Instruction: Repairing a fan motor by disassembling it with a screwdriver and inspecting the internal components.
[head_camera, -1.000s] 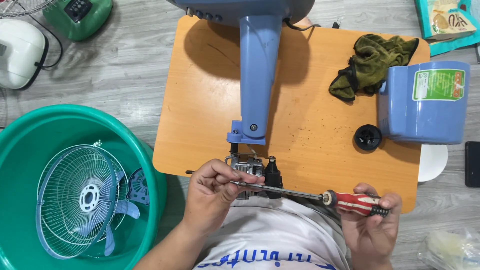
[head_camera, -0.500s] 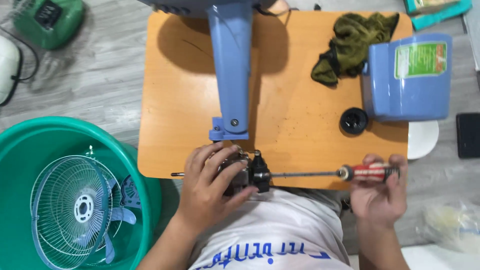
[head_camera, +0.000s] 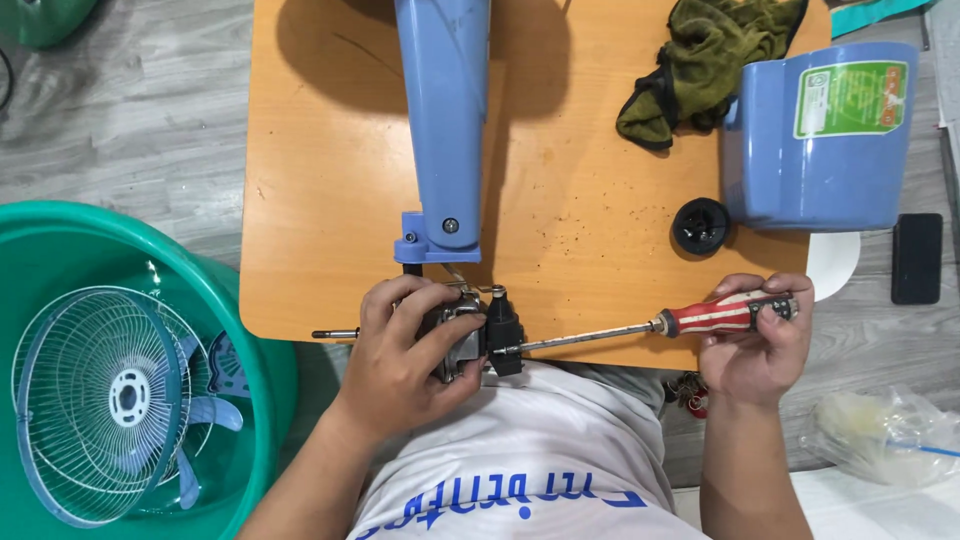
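My left hand (head_camera: 405, 355) grips a small fan motor (head_camera: 478, 335) of grey metal with a black end block, held at the near edge of the wooden table (head_camera: 320, 200). A thin shaft (head_camera: 335, 334) sticks out of it to the left. My right hand (head_camera: 755, 345) holds a screwdriver (head_camera: 690, 320) by its red handle, lying level, its tip set against the black block. A blue fan stand column (head_camera: 440, 130) lies on the table just beyond the motor.
A green basin (head_camera: 250, 330) on the floor at left holds a fan grille (head_camera: 95, 400) and blades. On the table sit a blue motor housing (head_camera: 815, 140), a black knob (head_camera: 700, 225) and a green rag (head_camera: 705, 60). A black phone (head_camera: 916, 258) and a plastic bag (head_camera: 880, 435) lie at right.
The view has shifted closer over the table. My left hand has closed more fully around the motor, and the screwdriver has come level with its tip on the black block.
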